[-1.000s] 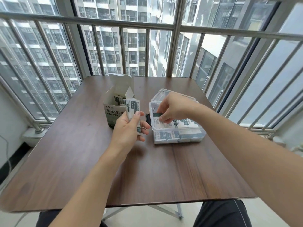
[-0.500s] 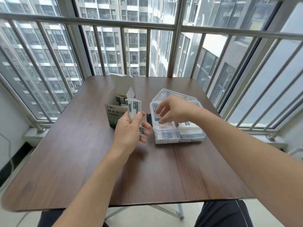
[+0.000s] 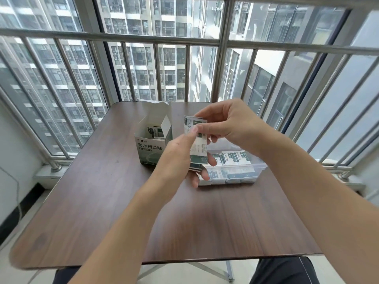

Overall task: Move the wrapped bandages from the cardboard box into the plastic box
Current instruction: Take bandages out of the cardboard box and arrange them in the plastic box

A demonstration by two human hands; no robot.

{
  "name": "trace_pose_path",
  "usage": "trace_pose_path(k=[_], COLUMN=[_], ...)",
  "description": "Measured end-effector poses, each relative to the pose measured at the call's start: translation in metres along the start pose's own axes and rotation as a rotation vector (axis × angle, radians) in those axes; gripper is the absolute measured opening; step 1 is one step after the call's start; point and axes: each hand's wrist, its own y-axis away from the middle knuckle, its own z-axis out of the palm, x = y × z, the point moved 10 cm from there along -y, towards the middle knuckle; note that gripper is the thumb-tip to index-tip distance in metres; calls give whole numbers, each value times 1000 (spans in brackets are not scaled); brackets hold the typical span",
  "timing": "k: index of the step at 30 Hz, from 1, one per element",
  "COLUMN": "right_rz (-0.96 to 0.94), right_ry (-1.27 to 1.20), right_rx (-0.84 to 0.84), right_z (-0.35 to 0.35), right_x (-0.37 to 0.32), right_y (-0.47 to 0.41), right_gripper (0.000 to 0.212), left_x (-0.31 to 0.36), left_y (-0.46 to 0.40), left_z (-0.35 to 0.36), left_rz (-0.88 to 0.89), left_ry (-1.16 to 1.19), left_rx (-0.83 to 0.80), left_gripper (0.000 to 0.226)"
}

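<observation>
An open white-and-green cardboard box (image 3: 150,147) stands on the table, with a few wrapped bandages (image 3: 155,131) showing inside. To its right sits the clear plastic box (image 3: 257,168), which holds several wrapped bandages (image 3: 233,158). My left hand (image 3: 176,158) grips a small stack of wrapped bandages (image 3: 198,152) in front of the plastic box. Above it, my right hand (image 3: 229,125) pinches the top bandage (image 3: 193,125) of that stack at its upper end.
The brown wooden table (image 3: 102,201) stands against a metal railing (image 3: 123,36) and windows. The plastic box's lid is hidden behind my right hand.
My right hand left the plastic box and rose to the stack in my left hand, where it now pinches the top bandage. My left hand lifted the stack slightly to the right.
</observation>
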Motion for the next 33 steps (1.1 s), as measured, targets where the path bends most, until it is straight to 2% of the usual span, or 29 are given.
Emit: trace_pose_path(k=[3,9,14,19,25,30,33], right_rz=[15,15,114,100,92,126,145], right_ry=[-34,-51,-53,-80,-132,-157,-180], right_rx=[52,109,61,46,25,2,-1], right_z=[-11,-21,-18,-14,-12,-10,-10], right_x=[6,11,22,20,19,26,32], right_y=[4,12,16,16,15,11,9], right_gripper=[24,24,20,16,15,19,13], left_x=[-2,-5,-3,-4,-5,-6,-8], left_y=[0,-3,-4,-5,-6,-7,-8], left_z=[0,1,1,1,-9,-11,-12], left_rz=[-3,21,34,10,-18,-36,-34], left_ry=[57,43,28,24,101,152,148], left_rx=[2,38,59,63,112,114,119], left_gripper=[41,20,17,36,19,25,27])
